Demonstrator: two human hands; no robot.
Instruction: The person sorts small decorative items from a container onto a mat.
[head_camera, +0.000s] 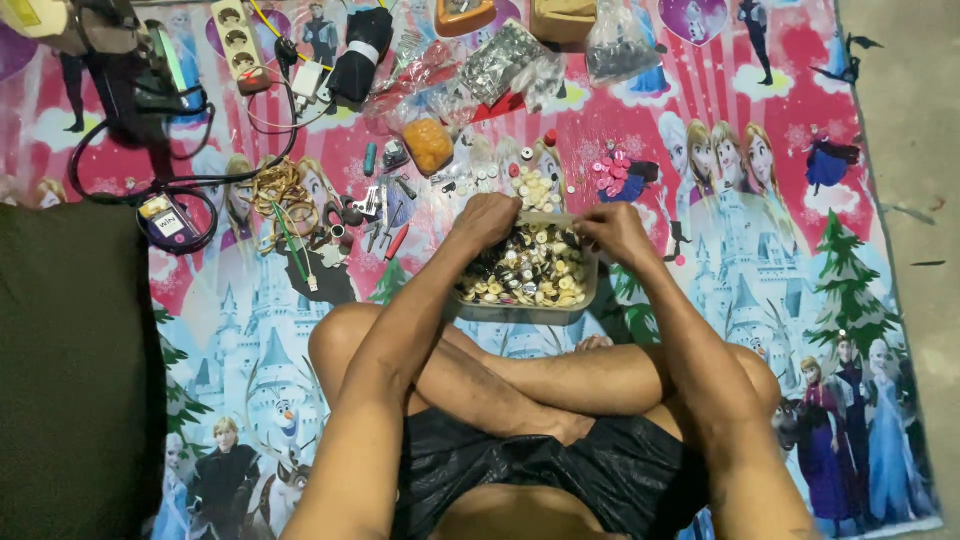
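Observation:
I sit cross-legged on a colourful cartoon-printed mat (760, 260). In front of my shins stands a clear plastic tub (530, 312) full of small black, white and cream pieces. My left hand (487, 220) hovers over the tub's far left corner, fingers curled. My right hand (613, 230) is over the far right corner, fingers pinched. A thin pale strip seems to run between both hands; what it is I cannot tell.
Beyond the tub lie small piles of cream pieces (540, 186) and pink pieces (610, 172), an orange bag (428, 145), clear bags of parts (505, 62), hand tools (385, 215), coiled wire (282, 195), a power strip (238, 45). A dark cushion (70, 370) lies left. Bare concrete (905, 120) borders the right.

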